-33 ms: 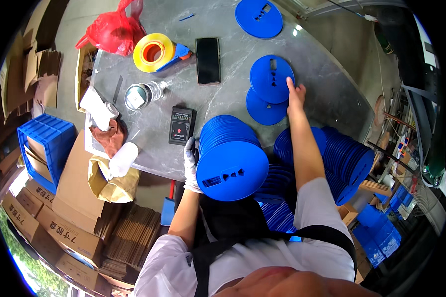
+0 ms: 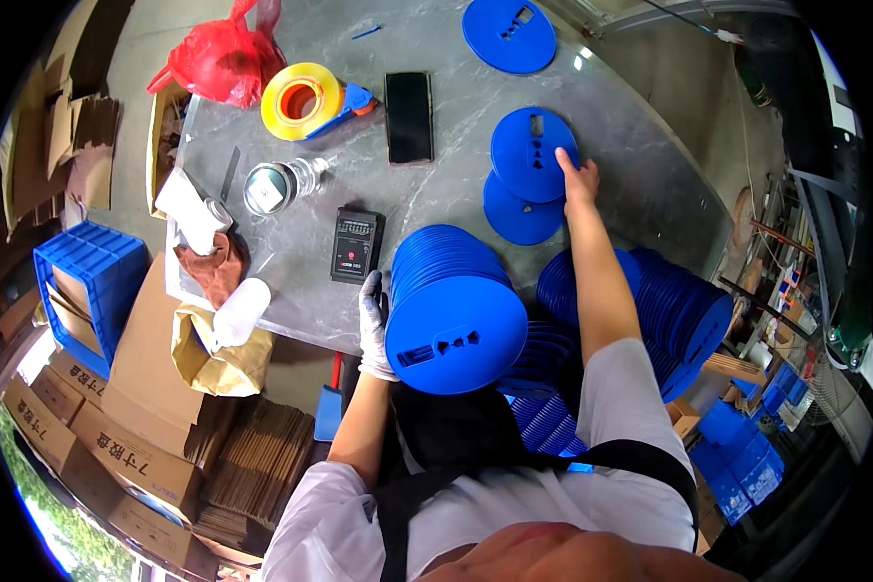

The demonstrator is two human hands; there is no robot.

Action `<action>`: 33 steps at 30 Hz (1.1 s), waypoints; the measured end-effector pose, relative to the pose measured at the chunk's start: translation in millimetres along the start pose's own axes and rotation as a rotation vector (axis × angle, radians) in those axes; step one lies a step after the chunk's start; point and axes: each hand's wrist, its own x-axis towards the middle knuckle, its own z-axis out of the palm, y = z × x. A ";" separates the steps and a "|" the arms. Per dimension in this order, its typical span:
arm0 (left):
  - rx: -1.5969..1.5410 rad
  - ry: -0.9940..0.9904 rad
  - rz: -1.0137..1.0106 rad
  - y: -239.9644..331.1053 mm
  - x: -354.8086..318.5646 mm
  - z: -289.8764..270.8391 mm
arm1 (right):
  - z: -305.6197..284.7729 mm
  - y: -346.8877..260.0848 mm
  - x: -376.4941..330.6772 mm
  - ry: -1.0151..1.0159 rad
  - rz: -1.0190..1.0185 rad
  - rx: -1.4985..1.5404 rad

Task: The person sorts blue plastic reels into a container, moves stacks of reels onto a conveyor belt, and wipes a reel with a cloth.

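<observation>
Head view: my gloved left hand [image 2: 373,325] steadies the blue disc stack [image 2: 453,310], grip closed against its side. My right hand [image 2: 579,178] lies open, flat on a blue disc [image 2: 532,153] on the tabletop [image 2: 640,184]

- One view only, worn on the person's head, looking steeply down over chest and forearms.
- It faces forward across the grey worktop [image 2: 456,165], near enough to fill the middle.
- The fisheye bends edges; floor, cardboard boxes [image 2: 116,446] and blue crates [image 2: 78,281] curve round the rim.

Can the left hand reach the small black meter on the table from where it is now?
Probably yes. The gloved left hand rests against the stack of blue discs, and the black meter lies just beyond it on the table with nothing between them.
</observation>
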 end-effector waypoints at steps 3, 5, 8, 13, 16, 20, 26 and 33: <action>0.130 0.050 -0.014 0.4 -7.5 -17.0 | -8.2 22.8 43.6 -0.023 -0.141 -0.284; 0.223 0.101 0.029 6.8 -20.4 -26.5 | -3.5 -6.4 9.7 -0.234 -0.036 0.304; 0.290 0.126 0.013 15.3 -30.5 -24.0 | -28.3 -7.0 -9.5 -0.300 -0.021 0.333; 0.271 0.152 -0.049 10.8 -30.0 -35.1 | -31.1 31.4 -33.4 -0.270 -0.040 0.056; 0.382 0.160 0.016 22.1 -21.5 -23.4 | -26.8 37.0 -48.0 -0.233 -0.039 0.012; 0.445 0.158 0.105 39.0 -9.8 1.6 | -37.3 15.6 -55.2 -0.455 0.235 0.238; 0.450 0.191 0.076 41.9 -11.3 -5.5 | -55.7 -65.9 -17.3 -0.710 0.212 0.622; 0.410 0.185 0.028 17.1 -16.8 -49.5 | 51.2 -166.6 65.5 -0.444 0.278 0.850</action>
